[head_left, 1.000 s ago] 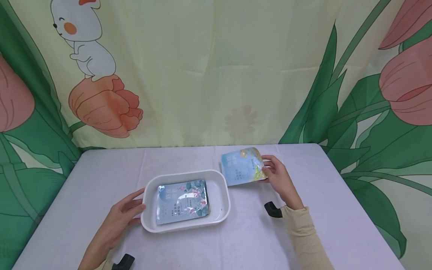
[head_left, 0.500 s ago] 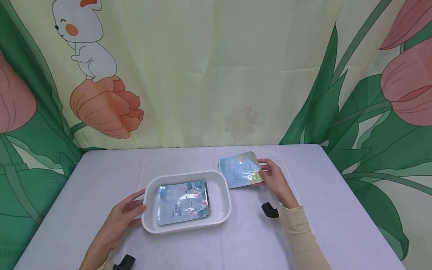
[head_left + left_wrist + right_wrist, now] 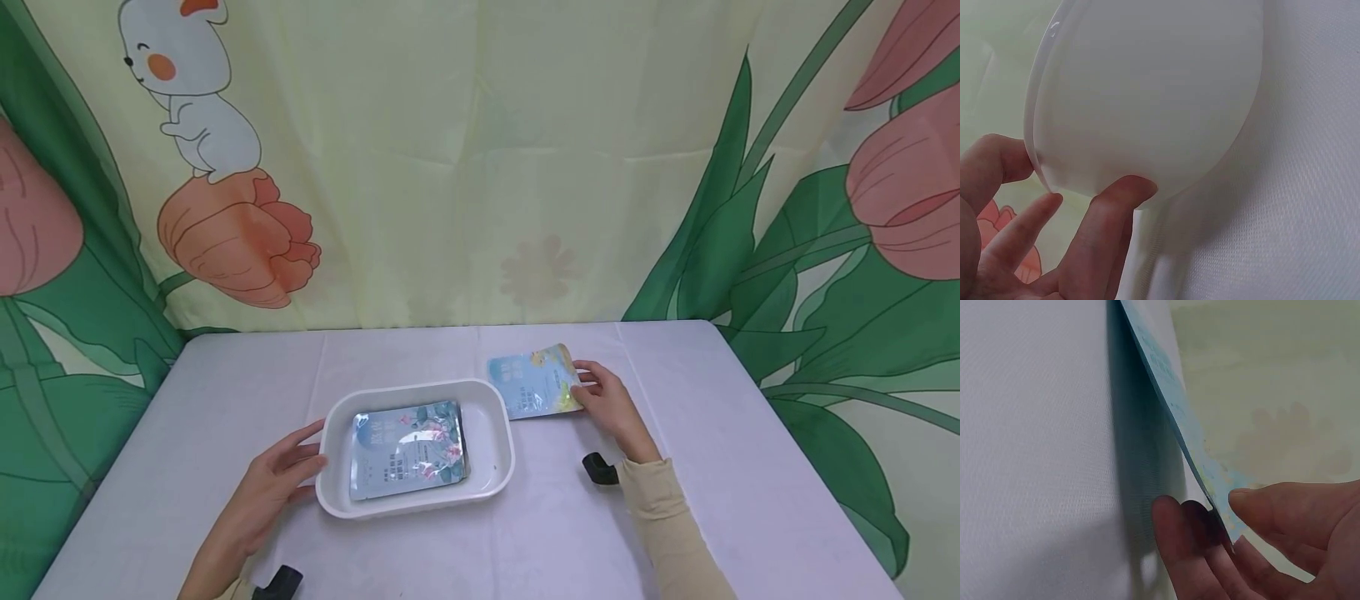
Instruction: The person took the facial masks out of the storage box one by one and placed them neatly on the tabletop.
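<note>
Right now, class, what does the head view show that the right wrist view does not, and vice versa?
Only the head view shows the white tray, the flowered packet inside it, and the left hand touching the tray. Only the right wrist view shows the tips of the fingers beneath the other packet. Both show the right hand holding that packet, the tablecloth and the curtain.

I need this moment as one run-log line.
left hand: holds white tray | right hand: pinches light-blue packet, outside tray | floral packet: lies inside tray
</note>
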Motion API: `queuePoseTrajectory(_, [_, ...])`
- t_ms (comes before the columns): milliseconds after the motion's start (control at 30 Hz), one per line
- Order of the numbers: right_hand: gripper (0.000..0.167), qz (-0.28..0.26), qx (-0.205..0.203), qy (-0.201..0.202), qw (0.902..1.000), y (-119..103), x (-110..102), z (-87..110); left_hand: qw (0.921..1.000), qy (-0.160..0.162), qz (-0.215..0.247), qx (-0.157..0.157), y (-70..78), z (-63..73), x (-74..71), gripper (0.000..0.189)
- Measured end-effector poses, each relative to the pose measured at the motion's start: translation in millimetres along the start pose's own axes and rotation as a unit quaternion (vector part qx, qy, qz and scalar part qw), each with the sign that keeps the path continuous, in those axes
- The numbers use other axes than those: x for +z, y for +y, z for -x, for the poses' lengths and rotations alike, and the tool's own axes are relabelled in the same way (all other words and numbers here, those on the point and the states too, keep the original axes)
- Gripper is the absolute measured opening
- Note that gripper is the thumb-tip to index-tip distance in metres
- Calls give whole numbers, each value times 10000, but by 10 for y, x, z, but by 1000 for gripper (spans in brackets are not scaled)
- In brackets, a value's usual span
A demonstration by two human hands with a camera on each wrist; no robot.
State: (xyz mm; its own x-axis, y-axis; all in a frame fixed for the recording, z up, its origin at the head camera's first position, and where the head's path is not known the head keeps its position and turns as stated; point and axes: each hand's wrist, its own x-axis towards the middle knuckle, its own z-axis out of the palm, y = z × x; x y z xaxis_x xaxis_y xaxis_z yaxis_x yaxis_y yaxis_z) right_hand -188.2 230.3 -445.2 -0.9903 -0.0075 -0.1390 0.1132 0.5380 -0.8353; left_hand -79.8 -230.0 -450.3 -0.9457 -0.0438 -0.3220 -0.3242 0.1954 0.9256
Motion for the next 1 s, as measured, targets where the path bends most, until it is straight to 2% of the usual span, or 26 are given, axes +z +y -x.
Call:
queuePoseTrajectory(167, [49, 349, 26, 29, 9994, 30, 5, -10, 10000, 8, -9, -6, -10, -4, 0, 68])
queuePoseTrajectory(467, [50, 352, 2, 79, 9993, 69, -36, 3, 10000, 7, -25, -34, 0, -5, 1, 67])
queuePoseTrajectory(1000, [43, 263, -566, 279, 9977, -73, 5, 54, 10000, -69, 43, 32, -4, -1, -14, 66])
